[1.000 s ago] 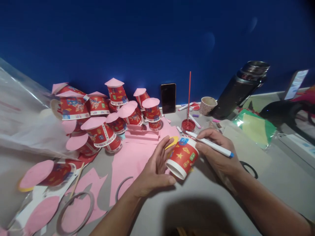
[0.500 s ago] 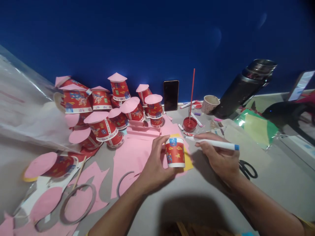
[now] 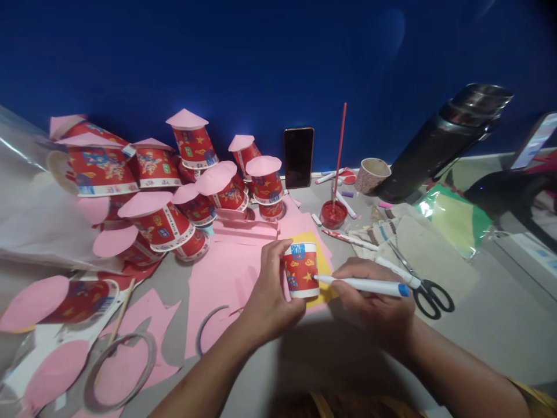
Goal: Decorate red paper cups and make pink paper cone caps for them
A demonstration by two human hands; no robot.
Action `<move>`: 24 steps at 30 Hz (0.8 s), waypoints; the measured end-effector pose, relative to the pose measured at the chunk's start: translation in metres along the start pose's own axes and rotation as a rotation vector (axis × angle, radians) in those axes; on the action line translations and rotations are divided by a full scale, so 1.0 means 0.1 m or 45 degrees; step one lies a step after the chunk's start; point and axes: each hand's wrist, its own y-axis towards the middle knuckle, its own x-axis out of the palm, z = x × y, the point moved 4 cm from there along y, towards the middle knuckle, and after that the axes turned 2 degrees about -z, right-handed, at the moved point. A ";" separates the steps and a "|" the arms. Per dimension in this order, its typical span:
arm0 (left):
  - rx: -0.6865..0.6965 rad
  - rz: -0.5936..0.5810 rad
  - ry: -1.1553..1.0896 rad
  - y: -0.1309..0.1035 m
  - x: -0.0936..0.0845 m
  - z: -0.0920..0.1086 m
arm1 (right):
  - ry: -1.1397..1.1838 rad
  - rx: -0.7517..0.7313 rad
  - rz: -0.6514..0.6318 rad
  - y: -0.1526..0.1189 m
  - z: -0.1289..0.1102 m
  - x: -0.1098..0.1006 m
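Note:
In my left hand [image 3: 274,290] is a red paper cup [image 3: 301,268] with gold and blue print, its white ends showing at top and bottom. The fingers and thumb grip it from the left. My right hand [image 3: 376,299] is closed around a white marker [image 3: 369,286] with a blue end. The marker's tip meets the right side of the cup, near a gold star; I cannot make out any fresh line. Yellow paper [image 3: 324,273] and pink paper [image 3: 230,276] lie beneath and behind the cup.
Several red cups with pink cone tops [image 3: 150,215] crowd the left. A phone [image 3: 298,157] leans on the blue wall beside a pot of red paint [image 3: 333,215]. Scissors [image 3: 433,299], a black flask [image 3: 444,139] and a patterned cup [image 3: 372,174] are on the right; tape rolls [image 3: 119,371] lie front left.
My right hand has moved left and down, bringing the marker's tip from beyond the cup to its side. The scissors show more fully. My left hand still holds the cup.

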 end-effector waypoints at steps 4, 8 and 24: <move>0.000 -0.014 0.016 0.01 0.00 -0.01 | 0.002 0.002 0.009 0.00 -0.01 -0.01; -0.001 -0.075 0.122 0.00 0.01 -0.02 | 0.015 -0.040 -0.044 0.00 -0.01 0.01; 0.067 -0.112 0.303 -0.01 0.03 -0.03 | 0.008 -0.076 -0.038 -0.01 0.02 0.04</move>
